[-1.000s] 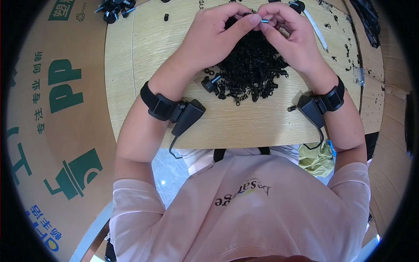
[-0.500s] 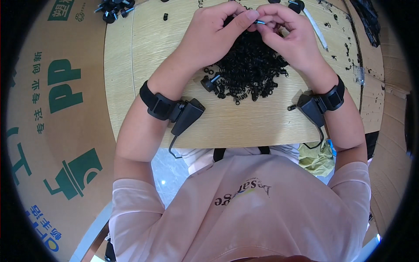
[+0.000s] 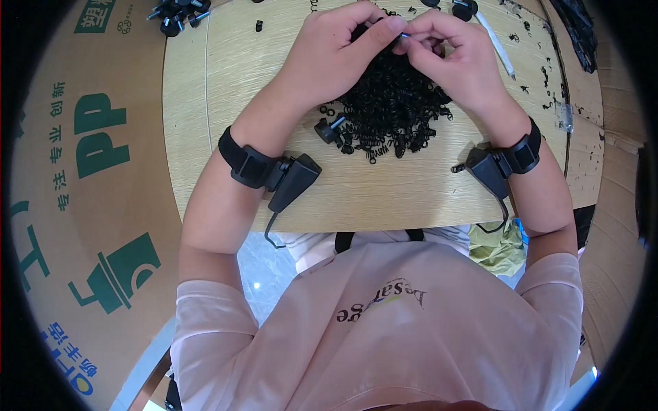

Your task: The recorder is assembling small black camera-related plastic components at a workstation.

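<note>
Above a heap of small black coil springs, both my hands meet at the far part of the table. My left hand is closed, its thumb and fingers pinching a knob bolt. Only a bit of the bolt's bluish metal stud shows; its head is hidden by the fingers. My right hand has thumb and forefinger pressed together at the stud's end, and what lies between them is too small to make out. A loose black-headed knob bolt lies at the heap's near left edge.
More knob bolts are clustered at the far left, with another black knob at the far right beside a white pen-like stick. Stray springs lie about. Cardboard stands left of the table.
My right fingertips have shifted slightly left along the stud, so less of it shows. My left hand has stayed nearly still.
</note>
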{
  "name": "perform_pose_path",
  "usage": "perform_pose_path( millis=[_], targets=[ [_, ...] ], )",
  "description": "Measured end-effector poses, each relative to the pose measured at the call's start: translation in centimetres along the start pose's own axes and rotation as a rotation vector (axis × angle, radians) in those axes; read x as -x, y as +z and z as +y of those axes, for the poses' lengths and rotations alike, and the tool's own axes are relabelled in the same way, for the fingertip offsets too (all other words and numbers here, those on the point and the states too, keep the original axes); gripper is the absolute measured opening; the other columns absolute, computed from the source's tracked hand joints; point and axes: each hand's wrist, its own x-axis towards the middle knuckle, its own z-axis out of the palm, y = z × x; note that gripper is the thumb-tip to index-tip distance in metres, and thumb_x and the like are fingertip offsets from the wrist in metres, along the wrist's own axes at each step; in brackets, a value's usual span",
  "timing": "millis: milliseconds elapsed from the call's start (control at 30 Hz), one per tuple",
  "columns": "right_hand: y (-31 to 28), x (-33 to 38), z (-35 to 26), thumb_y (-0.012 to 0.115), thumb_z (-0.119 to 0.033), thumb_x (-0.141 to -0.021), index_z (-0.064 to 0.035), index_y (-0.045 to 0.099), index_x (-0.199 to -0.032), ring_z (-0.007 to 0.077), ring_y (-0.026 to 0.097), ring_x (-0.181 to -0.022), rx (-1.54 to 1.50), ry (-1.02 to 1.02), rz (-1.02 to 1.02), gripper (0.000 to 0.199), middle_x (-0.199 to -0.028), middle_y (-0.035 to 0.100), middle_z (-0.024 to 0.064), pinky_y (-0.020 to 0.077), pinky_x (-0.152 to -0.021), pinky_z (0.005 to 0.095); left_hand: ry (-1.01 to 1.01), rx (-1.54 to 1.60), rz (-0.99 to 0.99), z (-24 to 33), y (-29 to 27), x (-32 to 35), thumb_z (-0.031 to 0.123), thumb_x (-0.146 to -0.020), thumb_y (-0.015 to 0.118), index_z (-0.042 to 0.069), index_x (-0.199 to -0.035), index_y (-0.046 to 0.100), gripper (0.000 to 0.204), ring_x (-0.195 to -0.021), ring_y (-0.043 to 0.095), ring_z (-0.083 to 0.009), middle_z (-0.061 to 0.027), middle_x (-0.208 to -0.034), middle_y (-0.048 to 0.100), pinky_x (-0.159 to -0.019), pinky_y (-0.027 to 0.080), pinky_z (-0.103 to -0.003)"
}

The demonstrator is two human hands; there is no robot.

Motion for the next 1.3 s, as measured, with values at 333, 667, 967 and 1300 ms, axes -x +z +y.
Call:
perform_pose_path(
  millis=[333,667,967,1300],
  targets=[
    [0.0,-0.3,-1.6,0.070,-0.002,-0.090,-0.0026,0.072,-0.097,0.0000,0.055,-0.067,-0.066,0.133,-0.025,0.007,-0.082,0.070,-0.0027,0.0435,-0.059,0.0178,-0.015,0.053,0.006,0.3,-0.1,-0.1,0.032,-0.104,0.062,0.003,-0.105,0.071,0.030,-0.079,0.056,-0.0055,0.0025,-0.082,0.063,-0.072,0.045,-0.022],
    [0.1,-0.3,-1.4,0.070,-0.002,-0.092,-0.0028,0.071,-0.097,-0.0001,0.054,-0.067,-0.076,0.113,-0.040,0.006,-0.081,0.069,-0.0030,0.0429,-0.059,0.0179,-0.002,0.090,0.008,-0.2,-0.1,0.0,0.031,-0.104,0.062,0.003,-0.104,0.072,0.029,-0.080,0.057,-0.0052,0.0024,-0.084,0.064,-0.072,0.046,-0.021],
    [0.1,-0.3,-1.5,0.070,-0.002,-0.092,-0.0040,0.070,-0.094,-0.0010,0.053,-0.065,-0.043,0.115,-0.030,0.003,-0.078,0.067,-0.0043,0.0410,-0.056,0.0178,-0.074,0.003,-0.038,2.0,-0.3,-0.3,0.022,-0.103,0.062,0.000,-0.097,0.070,0.024,-0.075,0.064,-0.0104,-0.0078,-0.080,0.072,-0.069,0.052,-0.028],
    [-0.3,-0.2,-0.1,0.066,-0.004,-0.095,-0.0023,0.067,-0.097,0.0018,0.057,-0.072,0.035,-0.011,-0.050,0.002,-0.087,0.072,0.0009,0.0432,-0.063,0.0186,0.038,-0.032,-0.034,0.1,-0.1,0.0,0.027,-0.103,0.064,0.002,-0.107,0.071,0.026,-0.082,0.058,-0.0060,0.0021,-0.085,0.066,-0.075,0.048,-0.023]
  ],
)
